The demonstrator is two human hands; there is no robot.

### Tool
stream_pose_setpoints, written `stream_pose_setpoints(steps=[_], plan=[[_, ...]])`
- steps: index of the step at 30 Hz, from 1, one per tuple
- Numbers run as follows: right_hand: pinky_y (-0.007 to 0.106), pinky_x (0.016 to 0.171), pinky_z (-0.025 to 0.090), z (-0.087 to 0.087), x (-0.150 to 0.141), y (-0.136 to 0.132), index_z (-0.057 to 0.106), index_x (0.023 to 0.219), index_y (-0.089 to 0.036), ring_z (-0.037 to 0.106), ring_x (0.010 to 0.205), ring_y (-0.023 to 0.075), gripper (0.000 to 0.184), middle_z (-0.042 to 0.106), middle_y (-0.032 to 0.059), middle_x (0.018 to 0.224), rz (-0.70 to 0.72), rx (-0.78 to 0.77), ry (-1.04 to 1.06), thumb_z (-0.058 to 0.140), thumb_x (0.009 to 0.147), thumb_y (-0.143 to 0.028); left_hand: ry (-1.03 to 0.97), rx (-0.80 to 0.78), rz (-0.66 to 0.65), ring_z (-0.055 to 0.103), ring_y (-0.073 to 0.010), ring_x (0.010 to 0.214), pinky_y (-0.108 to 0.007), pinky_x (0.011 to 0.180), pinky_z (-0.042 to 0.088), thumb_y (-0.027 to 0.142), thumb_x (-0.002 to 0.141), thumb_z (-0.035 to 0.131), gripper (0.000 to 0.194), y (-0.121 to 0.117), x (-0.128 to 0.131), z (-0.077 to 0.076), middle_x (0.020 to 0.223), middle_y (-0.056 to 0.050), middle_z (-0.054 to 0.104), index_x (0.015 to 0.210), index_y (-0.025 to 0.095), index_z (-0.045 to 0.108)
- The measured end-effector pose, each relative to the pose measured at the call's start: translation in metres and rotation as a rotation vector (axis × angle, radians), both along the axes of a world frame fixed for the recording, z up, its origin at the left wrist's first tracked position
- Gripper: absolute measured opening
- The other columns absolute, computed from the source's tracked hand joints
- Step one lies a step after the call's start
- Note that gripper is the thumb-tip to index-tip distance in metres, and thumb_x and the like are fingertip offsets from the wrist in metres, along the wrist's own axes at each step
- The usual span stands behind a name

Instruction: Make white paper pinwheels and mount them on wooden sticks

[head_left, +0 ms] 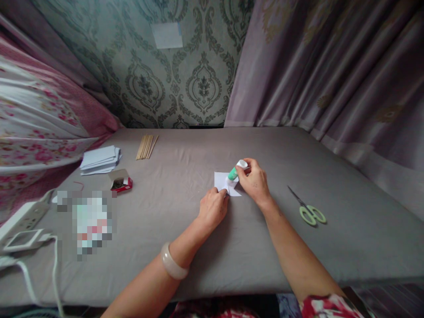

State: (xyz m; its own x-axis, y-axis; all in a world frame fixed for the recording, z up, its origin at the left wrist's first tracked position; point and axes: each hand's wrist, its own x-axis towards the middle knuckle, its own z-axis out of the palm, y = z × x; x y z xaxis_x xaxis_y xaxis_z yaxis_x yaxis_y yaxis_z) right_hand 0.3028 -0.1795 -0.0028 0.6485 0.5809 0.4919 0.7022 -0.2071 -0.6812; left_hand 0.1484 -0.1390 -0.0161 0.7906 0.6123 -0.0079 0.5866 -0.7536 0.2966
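Note:
In the middle of the table lies a small piece of white paper with cut or folded flaps. My left hand, a pale bangle on its wrist, is closed at the paper's near edge and holds it down. A green and white glue stick is gripped between the fingers of my right hand. It tilts, with its lower end at the paper; the exact contact point is too small to make out. To the right of my right hand lie scissors with light green handles.
On the left are a stack of white paper, several thin wooden sticks and an open small red box with dark bits inside. A white power strip with cables lies at the left edge, beside a blurred-out item. Curtains hang on the right.

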Motion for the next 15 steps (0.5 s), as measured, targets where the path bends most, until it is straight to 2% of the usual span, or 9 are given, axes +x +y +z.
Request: stream_pose_setpoints(steps=[4, 8, 11, 13, 15], plan=[[0.035, 0.068, 0.050, 0.004, -0.003, 0.000, 0.053, 0.088, -0.019, 0.063, 0.066, 0.0218, 0.033, 0.068, 0.0083, 0.079, -0.120, 0.088, 0.120, 0.067, 0.073, -0.044, -0.012, -0.016, 0.001, 0.062, -0.0220, 0.096, -0.029, 0.075, 0.046, 0.029, 0.095, 0.039, 0.028, -0.001, -0.001, 0.001, 0.100, -0.010, 0.064, 0.110, 0.023, 0.061], [0.033, 0.060, 0.051, 0.007, -0.001, -0.001, 0.050, 0.092, -0.020, 0.062, 0.060, 0.0178, 0.030, 0.066, 0.0039, 0.080, -0.152, 0.242, 0.324, 0.065, 0.075, -0.039, -0.096, -0.055, 0.009, 0.062, -0.0218, 0.093, -0.029, 0.074, 0.046, 0.028, 0.093, 0.042, 0.026, 0.000, -0.001, -0.001, 0.098, -0.010, 0.064, 0.107, 0.022, 0.064], [0.026, 0.050, 0.052, 0.008, 0.004, -0.001, 0.051, 0.094, -0.021, 0.060, 0.051, 0.0127, 0.021, 0.064, -0.0026, 0.074, -0.055, 0.451, 0.720, 0.061, 0.079, -0.030, -0.363, -0.135, 0.062, 0.061, -0.0187, 0.082, -0.029, 0.072, 0.045, 0.028, 0.091, 0.048, 0.024, 0.007, 0.001, -0.004, 0.087, -0.008, 0.064, 0.102, 0.020, 0.067], [0.023, 0.049, 0.054, 0.008, 0.005, 0.000, 0.053, 0.086, -0.020, 0.060, 0.050, 0.0112, 0.011, 0.062, -0.0044, 0.065, 0.050, 0.552, 1.044, 0.061, 0.079, -0.024, -0.635, -0.294, 0.127, 0.058, -0.0155, 0.072, -0.027, 0.068, 0.044, 0.032, 0.087, 0.054, 0.023, 0.014, 0.004, -0.003, 0.078, -0.005, 0.063, 0.097, 0.017, 0.068], [0.021, 0.050, 0.056, 0.006, 0.001, 0.001, 0.055, 0.079, -0.019, 0.063, 0.052, 0.0115, 0.007, 0.064, -0.0026, 0.061, 0.181, 0.599, 1.316, 0.062, 0.079, -0.020, -0.905, -0.517, 0.191, 0.056, -0.0134, 0.069, -0.025, 0.064, 0.044, 0.038, 0.080, 0.064, 0.029, 0.022, 0.007, 0.000, 0.079, -0.005, 0.064, 0.097, 0.016, 0.068]])
